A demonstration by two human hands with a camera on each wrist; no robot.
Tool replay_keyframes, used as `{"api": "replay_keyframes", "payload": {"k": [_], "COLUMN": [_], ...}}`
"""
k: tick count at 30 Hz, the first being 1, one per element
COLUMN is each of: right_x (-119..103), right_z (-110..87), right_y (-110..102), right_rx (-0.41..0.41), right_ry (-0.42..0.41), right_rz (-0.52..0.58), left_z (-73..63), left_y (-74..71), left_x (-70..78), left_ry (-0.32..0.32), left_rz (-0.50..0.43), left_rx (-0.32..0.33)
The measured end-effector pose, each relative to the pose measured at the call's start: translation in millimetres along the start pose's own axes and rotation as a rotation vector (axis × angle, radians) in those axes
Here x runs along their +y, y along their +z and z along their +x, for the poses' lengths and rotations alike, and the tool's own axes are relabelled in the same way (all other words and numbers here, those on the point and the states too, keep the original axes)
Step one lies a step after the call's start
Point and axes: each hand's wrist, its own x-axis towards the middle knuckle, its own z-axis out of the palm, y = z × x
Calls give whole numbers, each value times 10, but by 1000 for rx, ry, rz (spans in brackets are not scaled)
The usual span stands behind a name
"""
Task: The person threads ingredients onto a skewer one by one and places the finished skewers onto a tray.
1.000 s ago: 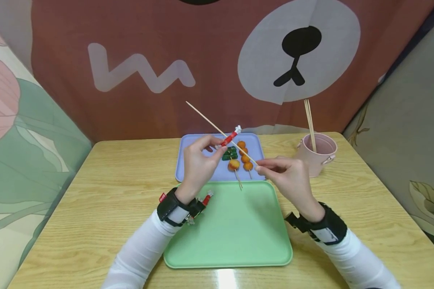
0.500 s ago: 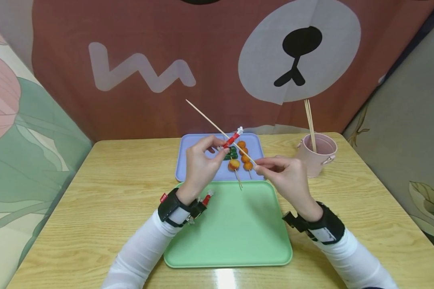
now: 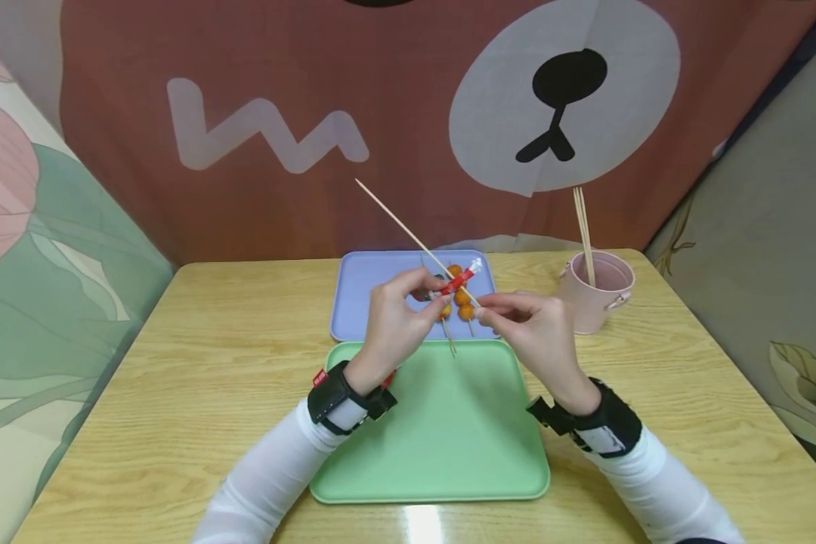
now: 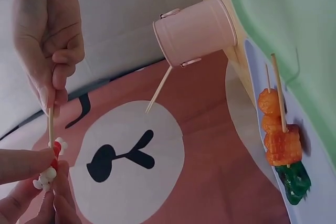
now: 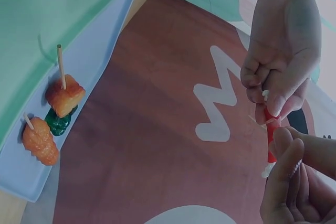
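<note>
My left hand (image 3: pixel 401 317) pinches a red roll with white knobbly tufts at its ends (image 3: pixel 457 282), which looks like a toy enoki roll. A thin wooden skewer (image 3: pixel 401 225) crosses the middle of the roll, its long end slanting up to the left. Close by, my right hand (image 3: pixel 537 336) pinches the skewer's lower end between thumb and fingers. In the left wrist view the skewer (image 4: pixel 51 124) runs from the right fingertips down to the roll. Both hands are raised over the far edge of the green tray (image 3: pixel 449 453).
On the purple tray (image 3: pixel 353 295) behind lie a skewer of orange balls (image 3: pixel 465 311) and one with a green piece (image 4: pixel 294 182) and an orange-yellow chunk (image 5: pixel 65 95). A pink bucket (image 3: pixel 588 302) holds several skewers. Another red piece (image 3: pixel 389 378) shows under my left wrist.
My left hand has moved right with the red roll, sliding it along the skewer toward my right fingers. My right hand has shifted only slightly left.
</note>
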Motion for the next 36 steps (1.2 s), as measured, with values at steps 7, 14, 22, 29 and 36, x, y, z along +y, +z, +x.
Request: {"api": "replay_keyframes", "payload": {"k": [7, 14, 22, 29, 36], "right_x": [1, 12, 116, 239, 344], "right_z": [-2, 12, 12, -40, -128], "right_y": [15, -3, -132, -255, -373], "right_rx": [-1, 3, 58, 80, 90], "right_ry": [0, 13, 4, 20, 45], "right_rz": [-3, 10, 2, -26, -112], "left_z": [-6, 4, -8, -156, -345], "left_y": [0, -27, -308, -430, -476], "left_x": [-5, 25, -3, -160, -318], "left_ry": [5, 18, -126, -141, -118], "left_rz": [10, 14, 230, 399, 562], "left_rx": [0, -54, -264, -431, -581]}}
